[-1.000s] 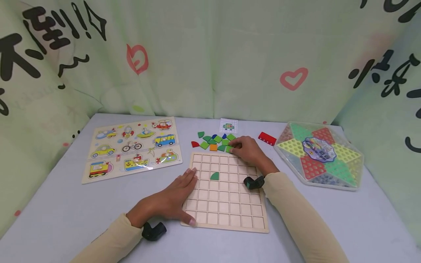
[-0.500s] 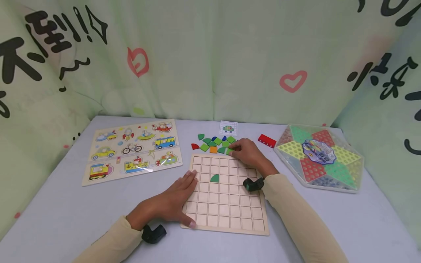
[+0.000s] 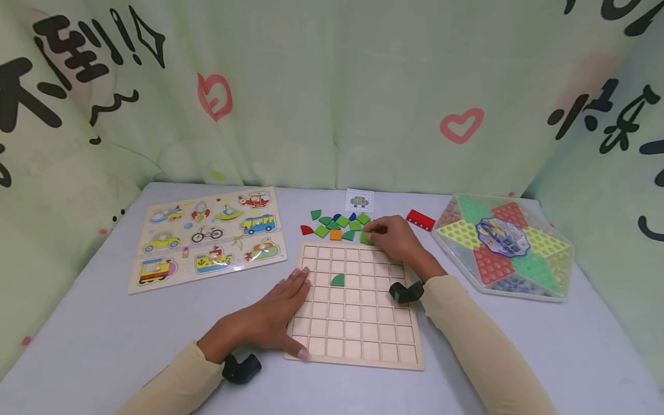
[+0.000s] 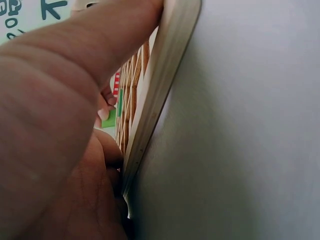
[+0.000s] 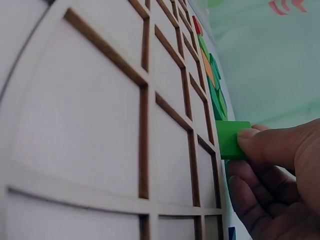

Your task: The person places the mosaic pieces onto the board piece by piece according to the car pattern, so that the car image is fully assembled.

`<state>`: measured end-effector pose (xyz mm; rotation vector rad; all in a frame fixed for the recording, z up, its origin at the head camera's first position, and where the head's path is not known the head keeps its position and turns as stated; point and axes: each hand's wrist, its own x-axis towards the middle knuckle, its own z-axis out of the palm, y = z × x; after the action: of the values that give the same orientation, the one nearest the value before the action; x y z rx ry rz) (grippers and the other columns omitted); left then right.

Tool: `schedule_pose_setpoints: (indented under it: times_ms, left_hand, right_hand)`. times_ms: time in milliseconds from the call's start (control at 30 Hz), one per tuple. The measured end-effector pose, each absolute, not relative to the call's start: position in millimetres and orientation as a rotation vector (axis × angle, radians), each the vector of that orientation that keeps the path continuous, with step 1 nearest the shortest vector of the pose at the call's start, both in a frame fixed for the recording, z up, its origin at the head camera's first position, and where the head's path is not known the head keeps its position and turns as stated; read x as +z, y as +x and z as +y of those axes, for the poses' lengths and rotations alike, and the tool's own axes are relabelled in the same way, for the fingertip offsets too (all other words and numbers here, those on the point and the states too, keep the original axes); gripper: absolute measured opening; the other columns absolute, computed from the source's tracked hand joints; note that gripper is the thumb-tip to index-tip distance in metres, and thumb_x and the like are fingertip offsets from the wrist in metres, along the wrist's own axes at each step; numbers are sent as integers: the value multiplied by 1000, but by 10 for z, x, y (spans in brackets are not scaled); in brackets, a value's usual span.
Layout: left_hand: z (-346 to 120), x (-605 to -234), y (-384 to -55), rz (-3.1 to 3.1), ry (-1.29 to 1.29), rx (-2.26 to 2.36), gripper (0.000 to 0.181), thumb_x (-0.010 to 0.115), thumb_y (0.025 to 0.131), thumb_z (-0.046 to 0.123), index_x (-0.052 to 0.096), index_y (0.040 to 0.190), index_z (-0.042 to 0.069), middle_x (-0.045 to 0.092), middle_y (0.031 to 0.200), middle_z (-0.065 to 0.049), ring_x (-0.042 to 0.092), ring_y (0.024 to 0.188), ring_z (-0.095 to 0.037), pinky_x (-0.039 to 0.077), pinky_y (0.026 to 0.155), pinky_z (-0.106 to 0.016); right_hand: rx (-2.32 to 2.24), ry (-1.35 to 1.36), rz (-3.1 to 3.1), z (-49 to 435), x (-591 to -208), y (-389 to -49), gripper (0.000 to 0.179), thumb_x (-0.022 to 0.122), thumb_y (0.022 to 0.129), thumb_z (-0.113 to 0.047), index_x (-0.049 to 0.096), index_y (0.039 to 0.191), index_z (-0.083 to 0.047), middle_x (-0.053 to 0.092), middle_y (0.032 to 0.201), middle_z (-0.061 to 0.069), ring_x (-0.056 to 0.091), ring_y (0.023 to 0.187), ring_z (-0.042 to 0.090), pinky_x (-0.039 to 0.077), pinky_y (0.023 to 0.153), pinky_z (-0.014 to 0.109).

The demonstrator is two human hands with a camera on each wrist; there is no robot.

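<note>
My right hand (image 3: pixel 398 241) pinches a light green square tile (image 5: pixel 231 139) between thumb and fingers, just beyond the far edge of the wooden grid board (image 3: pixel 361 329). In the right wrist view, the thumb presses on the tile's face and the other fingers curl beneath. My left hand (image 3: pixel 271 319) lies along the board's left side, fingers extended on its edge and thumb on the near left corner. One green quarter-circle piece (image 3: pixel 338 280) sits in a cell of the board. Beside the pinched tile are several loose pieces, including an orange square (image 3: pixel 335 235) and a red quarter-circle (image 3: pixel 306 230).
Behind the loose pieces lies a small card (image 3: pixel 359 200) with a car-like picture on a grid. A vehicle puzzle board (image 3: pixel 181 253) is at left. A red block (image 3: pixel 421 220) and a hexagonal game box (image 3: pixel 503 246) are at right. A curtain (image 3: pixel 332 92) hangs behind the table.
The green square tile has shifted slightly right, away from the neighbouring pieces, with my right hand. My left hand stays in place on the board.
</note>
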<state>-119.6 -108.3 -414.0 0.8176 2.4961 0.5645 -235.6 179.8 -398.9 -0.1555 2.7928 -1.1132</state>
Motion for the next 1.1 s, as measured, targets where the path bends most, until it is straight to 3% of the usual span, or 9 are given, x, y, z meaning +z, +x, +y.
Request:
schedule_pose_setpoints:
  times_ms: [400,833,1100]
  left_hand:
    - [-1091,-4124,-1193,2494,831,581,128,82,65,60,11,156,4,-7,163,-5,-11,147,-20,4,117,-42]
    - [-1088,-4133,-1191,2498,831,571,128,82,65,60,11,156,5,-7,163,-4,-12,147,-20,4,117,-43]
    - [-1087,-4133,-1191,2496,822,575,127,82,65,59,10,156,6,-7,163,-4,-12,147,-20,4,117,-43]
  right_hand:
    - [-1189,-212,2764,1832,-3972,-2285,22,64,94,-11,72,115,-6,66,110,11,57,99,26,49,86,37]
    - [-1181,-414,2639,1713,-3951,-2087,17,68,90,-5,75,106,-7,69,99,3,56,84,21,49,75,31]
    - [-1108,-528,2568,1689,-3962,-1977,17,68,89,-3,76,104,-7,69,100,1,59,91,18,51,80,32]
